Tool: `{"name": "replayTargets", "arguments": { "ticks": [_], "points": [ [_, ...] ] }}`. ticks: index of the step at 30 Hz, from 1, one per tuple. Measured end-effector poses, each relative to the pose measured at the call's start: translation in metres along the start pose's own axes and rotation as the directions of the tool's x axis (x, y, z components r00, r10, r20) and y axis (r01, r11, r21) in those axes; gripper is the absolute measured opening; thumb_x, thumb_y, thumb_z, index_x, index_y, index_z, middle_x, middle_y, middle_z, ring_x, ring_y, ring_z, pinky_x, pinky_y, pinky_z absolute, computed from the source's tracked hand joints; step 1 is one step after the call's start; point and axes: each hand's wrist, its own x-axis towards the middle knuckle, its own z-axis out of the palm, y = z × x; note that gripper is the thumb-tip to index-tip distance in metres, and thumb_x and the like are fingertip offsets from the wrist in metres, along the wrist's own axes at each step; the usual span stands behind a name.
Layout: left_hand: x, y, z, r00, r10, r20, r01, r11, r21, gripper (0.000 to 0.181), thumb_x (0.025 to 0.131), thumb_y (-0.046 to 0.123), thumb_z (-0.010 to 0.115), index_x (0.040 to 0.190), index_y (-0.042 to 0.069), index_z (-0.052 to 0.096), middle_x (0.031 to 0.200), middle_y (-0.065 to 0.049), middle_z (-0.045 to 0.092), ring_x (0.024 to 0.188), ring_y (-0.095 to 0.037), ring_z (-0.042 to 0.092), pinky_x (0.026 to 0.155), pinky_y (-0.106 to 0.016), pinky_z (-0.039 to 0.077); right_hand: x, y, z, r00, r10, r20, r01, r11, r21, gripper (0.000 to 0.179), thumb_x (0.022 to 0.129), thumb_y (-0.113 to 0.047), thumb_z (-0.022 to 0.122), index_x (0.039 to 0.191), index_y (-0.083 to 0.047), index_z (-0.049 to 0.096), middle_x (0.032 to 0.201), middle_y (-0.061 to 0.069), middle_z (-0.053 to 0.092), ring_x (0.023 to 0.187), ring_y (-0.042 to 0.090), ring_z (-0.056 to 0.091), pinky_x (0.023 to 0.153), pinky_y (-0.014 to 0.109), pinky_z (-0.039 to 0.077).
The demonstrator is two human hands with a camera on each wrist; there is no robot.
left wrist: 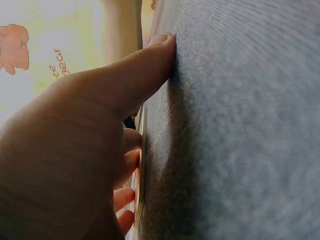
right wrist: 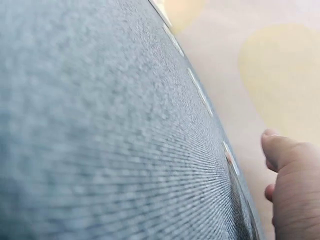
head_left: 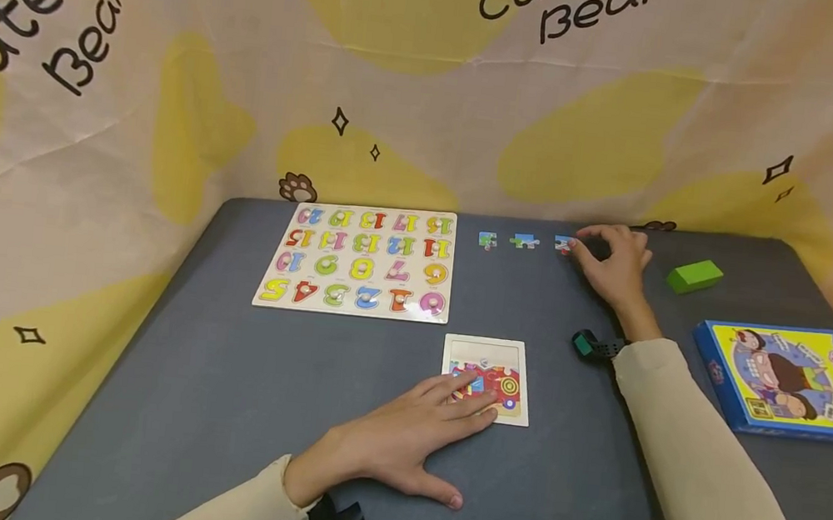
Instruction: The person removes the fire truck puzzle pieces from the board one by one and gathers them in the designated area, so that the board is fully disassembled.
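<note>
My left hand [head_left: 423,428] lies with spread fingers on a small white-framed jigsaw board [head_left: 485,348], whose lower part holds a red picture; the fingers hide some of it. In the left wrist view its thumb [left wrist: 145,65] rests on the table, away from the board. My right hand [head_left: 615,267] hovers at the far edge, fingers loosely bent, thumb tip beside a blue jigsaw piece [head_left: 562,244]. That piece [right wrist: 230,157] lies flat in the right wrist view, with a gap to the thumb [right wrist: 277,147]. Two more jigsaw pieces [head_left: 524,241] [head_left: 488,239] lie in line to its left.
A number puzzle board [head_left: 372,256] lies at the back left. Right of my right hand are a green block [head_left: 695,276] and a blue and yellow box [head_left: 796,380]. A printed curtain [head_left: 402,99] rises behind the grey table [head_left: 262,379].
</note>
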Motion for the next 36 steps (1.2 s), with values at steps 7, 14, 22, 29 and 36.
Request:
{"name": "replayTargets", "arguments": {
  "ticks": [7, 14, 22, 29, 36],
  "points": [
    [0.001, 0.0, 0.001, 0.999, 0.007, -0.049, -0.005, 1.0, 0.029, 0.099, 0.084, 0.072, 0.067, 0.162, 0.021, 0.031, 0.17, 0.005, 0.025, 0.159, -0.028, 0.013, 0.124, -0.049, 0.018, -0.009, -0.017, 0.003, 0.997, -0.057, -0.049, 0.06, 0.995, 0.079, 0.023, 0.095, -0.018, 0.072, 0.109, 0.0, 0.073, 0.12, 0.023, 0.062, 0.114, 0.04, 0.039, 0.1, 0.057, 0.016],
    [0.002, 0.001, 0.001, 0.998, 0.014, -0.064, -0.012, 0.999, 0.043, 0.094, 0.085, 0.072, 0.066, 0.16, 0.025, 0.036, 0.17, 0.006, 0.025, 0.158, -0.029, 0.017, 0.122, -0.051, 0.02, -0.03, -0.06, 0.002, 0.955, -0.241, 0.176, 0.214, 0.964, 0.155, 0.015, 0.092, -0.01, 0.074, 0.105, -0.003, 0.076, 0.102, 0.016, 0.07, 0.099, 0.033, 0.051, 0.089, 0.047, 0.035],
    [0.006, -0.007, -0.009, 0.942, -0.125, -0.312, 0.109, 0.992, -0.068, 0.055, 0.089, 0.056, 0.072, 0.135, 0.025, 0.066, 0.149, 0.003, 0.054, 0.138, -0.021, 0.043, 0.111, -0.049, 0.033, -0.063, -0.098, -0.003, 0.855, -0.289, 0.431, 0.231, 0.956, 0.183, 0.015, 0.092, -0.012, 0.075, 0.106, -0.007, 0.078, 0.098, 0.002, 0.071, 0.094, 0.025, 0.057, 0.083, 0.043, 0.045],
    [0.005, -0.025, -0.006, 0.817, -0.367, -0.444, 0.357, 0.928, -0.109, 0.061, 0.087, 0.047, 0.077, 0.139, 0.017, 0.063, 0.155, -0.005, 0.05, 0.147, -0.036, 0.035, 0.108, -0.058, 0.029, -0.094, -0.118, 0.005, 0.689, -0.335, 0.643, 0.27, 0.941, 0.202, 0.022, 0.09, -0.018, 0.077, 0.112, -0.017, 0.079, 0.1, -0.006, 0.07, 0.092, 0.018, 0.051, 0.081, 0.036, 0.038],
    [0.004, -0.038, 0.004, 0.828, -0.389, -0.403, 0.397, 0.915, -0.067, 0.071, 0.088, 0.056, 0.071, 0.148, 0.021, 0.056, 0.163, 0.0, 0.041, 0.158, -0.043, 0.012, 0.116, -0.068, 0.013, -0.108, -0.13, 0.015, 0.623, -0.334, 0.707, 0.305, 0.936, 0.174, 0.027, 0.089, -0.018, 0.077, 0.116, -0.02, 0.079, 0.095, -0.005, 0.063, 0.089, 0.015, 0.042, 0.079, 0.037, 0.026]
  ]
}}
